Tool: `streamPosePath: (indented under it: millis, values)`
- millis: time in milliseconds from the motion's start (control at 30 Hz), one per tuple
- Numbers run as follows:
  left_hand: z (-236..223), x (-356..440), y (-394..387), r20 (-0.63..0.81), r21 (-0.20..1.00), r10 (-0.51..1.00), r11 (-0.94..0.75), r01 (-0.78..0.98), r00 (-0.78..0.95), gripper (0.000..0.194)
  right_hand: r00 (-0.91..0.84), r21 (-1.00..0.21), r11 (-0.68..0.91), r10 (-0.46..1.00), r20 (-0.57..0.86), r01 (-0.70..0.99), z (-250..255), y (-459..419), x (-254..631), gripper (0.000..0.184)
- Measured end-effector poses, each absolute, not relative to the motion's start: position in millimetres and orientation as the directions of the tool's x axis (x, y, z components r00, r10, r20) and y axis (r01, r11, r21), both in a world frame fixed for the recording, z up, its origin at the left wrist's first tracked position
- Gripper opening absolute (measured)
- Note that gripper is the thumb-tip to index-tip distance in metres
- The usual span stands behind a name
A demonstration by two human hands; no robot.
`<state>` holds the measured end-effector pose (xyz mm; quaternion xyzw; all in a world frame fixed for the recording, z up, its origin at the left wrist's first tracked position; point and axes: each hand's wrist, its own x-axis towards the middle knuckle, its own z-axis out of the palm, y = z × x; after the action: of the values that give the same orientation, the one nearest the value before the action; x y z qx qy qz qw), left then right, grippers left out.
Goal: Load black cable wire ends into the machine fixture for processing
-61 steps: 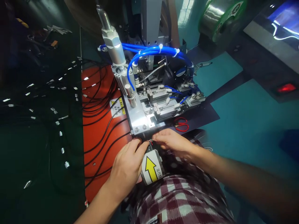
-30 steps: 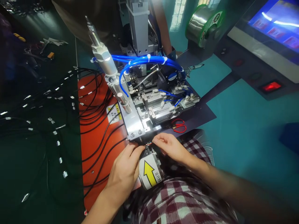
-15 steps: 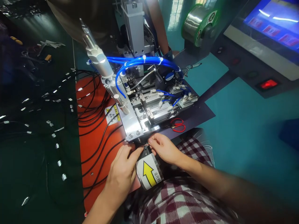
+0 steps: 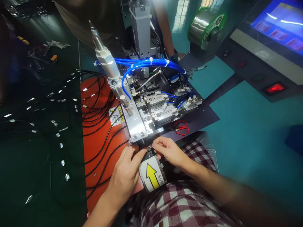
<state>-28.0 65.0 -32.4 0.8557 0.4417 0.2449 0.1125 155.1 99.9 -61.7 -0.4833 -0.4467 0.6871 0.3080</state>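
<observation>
My left hand (image 4: 126, 167) is closed in front of the machine (image 4: 139, 123), its thumb and fingers bent together at the machine's near end. What it pinches is hidden behind the fingers. Close beside it, my right hand (image 4: 168, 151) pinches a tiny pale and reddish piece that looks like a thin wire (image 4: 150, 146). The fingertips of both hands almost meet above a dark narrow guide (image 4: 149, 153). Just below lies a rounded cover with a yellow arrow label (image 4: 152, 175).
Black cables (image 4: 101, 151) with silver ends cross the red board (image 4: 94, 201) on the left. Red-handled scissors (image 4: 181, 128) lie right of the machine. Behind stand a solder wire spool (image 4: 201, 26) and a screen panel (image 4: 276, 34). Another person's arm (image 4: 165, 31) shows at the back.
The whole view has shifted slightly, so things appear a little further right. Both hands keep nearly the same place and pinch at the machine's near end.
</observation>
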Motion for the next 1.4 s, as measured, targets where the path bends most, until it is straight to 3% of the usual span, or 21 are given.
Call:
streamPosePath:
  millis: [233, 400, 533, 633, 833, 1167, 1400]
  values:
    - [-34, -29, 67, 0.316, 0.387, 0.803, -0.596, 0.704, 0.505, 0.031, -0.273, -0.916, -0.266, 0.896, -0.35, 0.3, -53, 103, 157, 0.011]
    - [-32, -28, 63, 0.286, 0.321, 0.82, -0.569, 0.757, 0.496, 0.032, -0.343, -0.881, -0.459, 0.815, -0.468, 0.11, -55, 104, 156, 0.019]
    - [-27, -20, 55, 0.215, 0.165, 0.852, -0.513, 0.843, 0.477, 0.038, -0.339, -0.895, -0.445, 0.839, -0.426, 0.025, -57, 105, 154, 0.024]
    - [-26, -14, 52, 0.211, 0.205, 0.86, -0.504, 0.839, 0.465, 0.036, -0.301, -0.888, -0.457, 0.855, -0.422, -0.054, -58, 105, 151, 0.027]
    - [-30, -15, 55, 0.269, 0.294, 0.859, -0.503, 0.813, 0.435, 0.031, -0.39, -0.82, -0.564, 0.779, -0.491, -0.095, -58, 107, 147, 0.036]
    - [-30, -14, 60, 0.246, 0.285, 0.862, -0.502, 0.817, 0.444, 0.038, -0.389, -0.795, -0.594, 0.766, -0.511, -0.124, -54, 104, 152, 0.033]
    - [-27, -8, 57, 0.161, 0.261, 0.895, -0.445, 0.857, 0.416, 0.038, -0.281, -0.835, -0.546, 0.814, -0.509, -0.07, -54, 105, 148, 0.017]
